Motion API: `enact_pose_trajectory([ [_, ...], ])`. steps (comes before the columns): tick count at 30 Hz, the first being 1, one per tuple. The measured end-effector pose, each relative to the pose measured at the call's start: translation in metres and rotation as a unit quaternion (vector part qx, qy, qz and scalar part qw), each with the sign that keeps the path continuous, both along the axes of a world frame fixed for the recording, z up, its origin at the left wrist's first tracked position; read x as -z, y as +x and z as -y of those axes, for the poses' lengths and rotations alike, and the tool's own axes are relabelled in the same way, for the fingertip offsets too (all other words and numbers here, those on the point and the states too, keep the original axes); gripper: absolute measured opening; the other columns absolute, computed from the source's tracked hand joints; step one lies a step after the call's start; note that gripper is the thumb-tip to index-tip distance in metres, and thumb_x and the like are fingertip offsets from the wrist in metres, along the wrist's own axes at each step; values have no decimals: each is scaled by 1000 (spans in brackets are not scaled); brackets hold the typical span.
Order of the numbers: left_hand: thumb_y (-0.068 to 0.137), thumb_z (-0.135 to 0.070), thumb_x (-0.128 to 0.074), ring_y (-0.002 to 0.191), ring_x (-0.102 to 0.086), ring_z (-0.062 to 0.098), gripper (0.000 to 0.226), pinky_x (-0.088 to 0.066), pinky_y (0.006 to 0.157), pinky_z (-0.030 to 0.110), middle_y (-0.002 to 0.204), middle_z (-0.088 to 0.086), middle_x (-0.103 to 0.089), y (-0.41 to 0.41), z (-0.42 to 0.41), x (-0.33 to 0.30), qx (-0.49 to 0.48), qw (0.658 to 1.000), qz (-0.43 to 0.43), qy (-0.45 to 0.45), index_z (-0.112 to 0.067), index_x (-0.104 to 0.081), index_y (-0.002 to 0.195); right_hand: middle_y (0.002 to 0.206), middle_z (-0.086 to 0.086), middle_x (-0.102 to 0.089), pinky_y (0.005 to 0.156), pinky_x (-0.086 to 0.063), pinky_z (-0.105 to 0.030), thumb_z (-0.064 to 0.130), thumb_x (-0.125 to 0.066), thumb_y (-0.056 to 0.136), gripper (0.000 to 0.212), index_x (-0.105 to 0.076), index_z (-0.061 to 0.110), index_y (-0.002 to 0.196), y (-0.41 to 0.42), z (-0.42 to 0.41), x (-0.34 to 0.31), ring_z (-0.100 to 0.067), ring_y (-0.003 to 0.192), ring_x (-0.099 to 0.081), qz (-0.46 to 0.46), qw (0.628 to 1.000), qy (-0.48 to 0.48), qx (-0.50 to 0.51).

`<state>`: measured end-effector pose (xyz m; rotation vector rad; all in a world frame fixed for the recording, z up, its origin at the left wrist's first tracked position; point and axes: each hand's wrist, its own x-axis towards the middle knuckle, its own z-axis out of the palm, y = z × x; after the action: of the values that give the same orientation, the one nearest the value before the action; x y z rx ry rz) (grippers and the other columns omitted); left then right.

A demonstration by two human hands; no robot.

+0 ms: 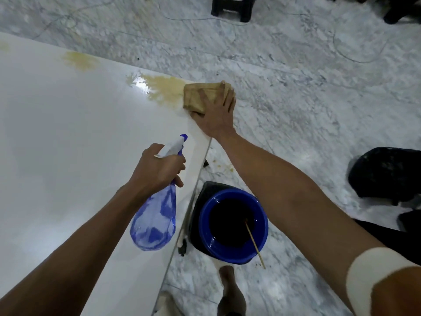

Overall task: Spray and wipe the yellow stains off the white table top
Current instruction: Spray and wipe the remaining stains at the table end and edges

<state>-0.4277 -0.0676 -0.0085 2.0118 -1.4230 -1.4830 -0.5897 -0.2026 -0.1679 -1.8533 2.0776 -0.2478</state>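
Note:
My right hand (216, 117) presses a folded tan cloth (198, 96) flat on the far right corner of the white table top (68, 133). Just left of the cloth lies a wet yellow stain (164, 88) with a shiny puddle. A second, drier yellow stain (80, 60) sits further left near the far edge, and a faint one (4, 47) shows at the left border. My left hand (157, 169) grips the neck of a blue translucent spray bottle (155, 222), white nozzle pointing toward the stains.
A blue bucket (233, 226) of dark liquid with a thin stick in it stands on the marble floor beside the table's right edge. A black bin (387, 174) is at the right, a dark stool (232, 6) at the top. My foot (230, 290) shows below.

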Motion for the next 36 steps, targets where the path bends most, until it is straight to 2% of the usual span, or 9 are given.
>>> enact_pose_trajectory([
  [2, 63, -21, -50, 45, -69, 22, 49, -53, 51, 26, 98, 27, -73, 2, -7, 8, 3, 1000, 5, 11, 13, -66, 94, 164, -24, 4, 119, 6, -63, 79, -32, 89, 74, -22, 46, 154, 4, 2, 4, -52, 149, 5, -56, 998, -24, -8],
  [5, 63, -21, -51, 47, -71, 24, 46, -55, 65, 35, 96, 22, -76, 6, -12, 16, -2, 1000, 10, 22, 9, -67, 94, 165, -22, -6, 119, 2, -63, 73, -27, 94, 66, -24, 46, 154, 1, 6, 9, -48, 150, -1, -96, 994, -50, -24],
  [8, 62, -21, -50, 47, -71, 24, 47, -55, 67, 37, 96, 24, -75, 8, -16, 21, 6, 1000, 15, 23, 11, -66, 93, 166, -21, -3, 118, -2, -66, 62, -27, 100, 57, -20, 46, 154, 3, 7, 12, -49, 150, 0, -66, 997, -40, -30],
  [12, 63, -21, -49, 45, -69, 22, 46, -54, 64, 35, 95, 25, -75, 11, -21, 26, 10, 1000, 18, 22, 10, -67, 92, 166, -17, -2, 117, 3, -68, 56, -26, 103, 51, -22, 49, 153, 6, 9, 14, -49, 149, 7, -27, 998, -44, -32],
  [17, 64, -25, -51, 46, -70, 20, 38, -57, 63, 36, 94, 23, -75, 13, -28, 27, 27, 999, 24, 22, 0, -69, 88, 166, -12, -9, 116, 5, -68, 55, -30, 102, 51, -31, 46, 152, 4, -2, 18, -47, 150, 7, 0, 997, -51, -51],
  [23, 64, -23, -52, 46, -68, 22, 47, -59, 69, 39, 94, 22, -76, 10, -39, 19, 15, 999, 21, 21, 7, -70, 95, 165, -11, -15, 117, 6, -66, 58, -33, 99, 52, -40, 45, 148, 21, -39, 25, -46, 150, 2, 35, 995, -76, -55],
  [29, 65, -22, -52, 46, -68, 21, 39, -56, 55, 29, 92, 20, -75, 11, -66, 11, 47, 998, 34, 8, 3, -69, 90, 164, -13, -19, 117, 4, -66, 54, -39, 101, 44, -44, 48, 144, 39, -81, 18, -48, 149, -2, 36, 993, -94, -58],
  [33, 67, -20, -50, 45, -67, 21, 30, -58, 56, 30, 90, 17, -74, 21, -91, 5, 66, 997, 49, -2, -2, -68, 83, 164, -11, -20, 119, 4, -63, 57, -39, 100, 48, -45, 43, 146, 60, -119, 21, -46, 150, -3, 52, 993, -90, -48],
  [36, 82, -8, -53, 44, -66, 19, 16, -58, 51, 27, 92, 20, -74, 34, -111, 4, 85, 994, 62, -15, -2, -68, 84, 165, -10, -19, 118, 2, -63, 58, -37, 99, 47, -48, 45, 143, 75, -146, 21, -46, 150, -3, 52, 994, -87, -52],
])
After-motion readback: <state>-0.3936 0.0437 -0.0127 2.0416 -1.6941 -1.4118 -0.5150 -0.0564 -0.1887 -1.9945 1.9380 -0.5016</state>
